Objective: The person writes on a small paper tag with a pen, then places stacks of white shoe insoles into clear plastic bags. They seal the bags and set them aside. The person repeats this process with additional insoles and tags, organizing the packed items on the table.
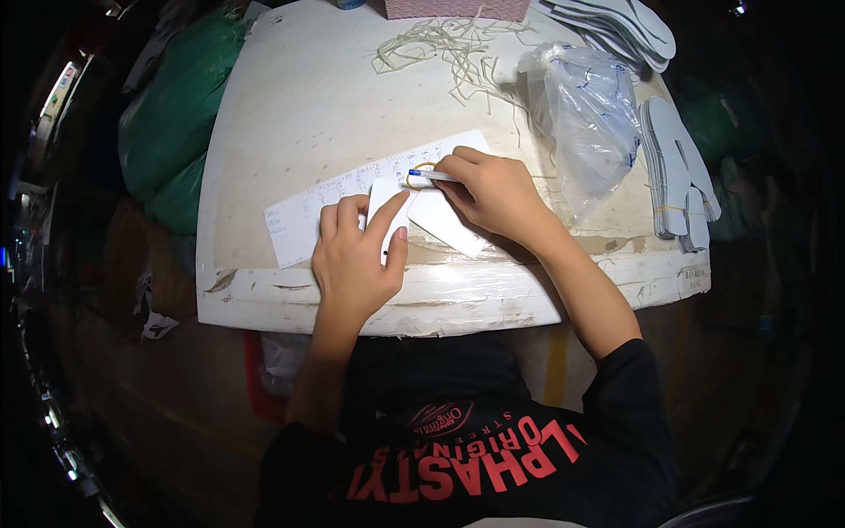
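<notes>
My left hand lies with its fingers spread on a narrow white piece with a rounded end, pressing it to the table. In my right hand is a pen with a blue end, pinched and pointing left just above that piece. A thin yellow-brown loop, like a rubber band, shows around the pen's blue end. Beside my right hand rests a second white piece, partly hidden by the fingers. Under the hands and white pieces lies a long sheet of paper with blue handwriting.
Pale cut strings are heaped at the far side, before a pink box. A clear plastic bag stands right of my hands. Stacked grey insoles line the table's right edge. A green sack bulges at the left.
</notes>
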`<action>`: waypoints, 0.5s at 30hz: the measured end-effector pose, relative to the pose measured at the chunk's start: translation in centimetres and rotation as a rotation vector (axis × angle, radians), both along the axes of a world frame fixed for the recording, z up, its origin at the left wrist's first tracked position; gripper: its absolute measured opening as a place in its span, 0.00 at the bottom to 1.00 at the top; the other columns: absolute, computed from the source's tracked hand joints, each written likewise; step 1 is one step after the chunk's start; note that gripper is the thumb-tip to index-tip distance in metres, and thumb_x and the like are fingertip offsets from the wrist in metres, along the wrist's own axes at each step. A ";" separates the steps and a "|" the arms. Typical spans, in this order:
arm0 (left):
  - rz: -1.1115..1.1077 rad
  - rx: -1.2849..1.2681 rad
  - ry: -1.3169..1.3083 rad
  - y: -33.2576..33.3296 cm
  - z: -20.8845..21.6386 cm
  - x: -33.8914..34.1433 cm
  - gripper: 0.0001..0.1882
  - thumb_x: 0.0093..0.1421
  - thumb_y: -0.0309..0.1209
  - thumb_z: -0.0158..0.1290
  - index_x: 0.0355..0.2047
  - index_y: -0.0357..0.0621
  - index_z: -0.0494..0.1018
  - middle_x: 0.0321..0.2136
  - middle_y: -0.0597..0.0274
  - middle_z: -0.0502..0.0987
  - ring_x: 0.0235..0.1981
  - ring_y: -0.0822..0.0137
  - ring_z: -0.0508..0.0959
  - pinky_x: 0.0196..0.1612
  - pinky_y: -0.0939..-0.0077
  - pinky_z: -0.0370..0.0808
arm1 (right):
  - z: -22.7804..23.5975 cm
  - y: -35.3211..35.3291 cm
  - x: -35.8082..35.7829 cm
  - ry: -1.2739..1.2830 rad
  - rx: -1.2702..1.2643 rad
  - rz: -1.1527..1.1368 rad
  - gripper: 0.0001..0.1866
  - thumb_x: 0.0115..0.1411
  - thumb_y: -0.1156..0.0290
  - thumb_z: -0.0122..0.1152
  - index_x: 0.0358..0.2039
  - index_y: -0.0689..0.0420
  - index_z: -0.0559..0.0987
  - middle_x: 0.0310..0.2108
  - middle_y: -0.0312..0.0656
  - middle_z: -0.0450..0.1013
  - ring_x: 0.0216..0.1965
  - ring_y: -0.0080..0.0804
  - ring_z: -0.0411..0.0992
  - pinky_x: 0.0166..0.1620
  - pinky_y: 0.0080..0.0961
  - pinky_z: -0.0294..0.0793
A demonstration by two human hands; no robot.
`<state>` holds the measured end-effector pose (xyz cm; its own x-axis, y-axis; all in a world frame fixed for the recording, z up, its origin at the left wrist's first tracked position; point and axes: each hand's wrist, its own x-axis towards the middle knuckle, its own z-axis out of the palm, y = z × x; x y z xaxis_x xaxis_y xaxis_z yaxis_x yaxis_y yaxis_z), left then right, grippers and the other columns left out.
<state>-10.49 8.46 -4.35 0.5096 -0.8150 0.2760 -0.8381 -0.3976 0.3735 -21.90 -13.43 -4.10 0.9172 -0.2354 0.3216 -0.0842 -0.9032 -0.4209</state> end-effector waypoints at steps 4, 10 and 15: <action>-0.189 -0.032 -0.060 -0.1 -0.2 0.2 0.24 0.68 0.40 0.59 0.64 0.63 0.81 0.57 0.49 0.73 0.64 0.47 0.70 0.68 0.49 0.65 | -0.1 -1.0 0.0 -0.069 0.144 -0.151 0.14 0.66 0.69 0.67 0.51 0.56 0.81 0.40 0.45 0.82 0.37 0.47 0.83 0.40 0.41 0.81; -0.125 -0.020 -0.134 -0.8 -1.1 0.1 0.25 0.70 0.41 0.57 0.67 0.61 0.78 0.63 0.46 0.70 0.67 0.46 0.67 0.69 0.46 0.62 | 0.9 -2.9 -0.3 -0.426 0.302 -0.354 0.21 0.67 0.67 0.68 0.60 0.55 0.81 0.43 0.49 0.81 0.42 0.47 0.82 0.46 0.39 0.80; 0.007 -0.054 -0.154 -0.5 -1.0 -0.2 0.27 0.67 0.42 0.59 0.65 0.50 0.78 0.55 0.49 0.72 0.57 0.49 0.70 0.64 0.47 0.62 | 2.5 -1.9 -2.2 0.044 0.182 -0.006 0.21 0.60 0.60 0.77 0.52 0.53 0.87 0.43 0.42 0.80 0.39 0.43 0.82 0.43 0.37 0.82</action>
<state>-10.65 8.00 -5.40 0.4631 -0.7937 0.3944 -0.8846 -0.3863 0.2612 -24.06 -15.36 -1.59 0.9276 -0.2921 0.2328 -0.1116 -0.8116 -0.5735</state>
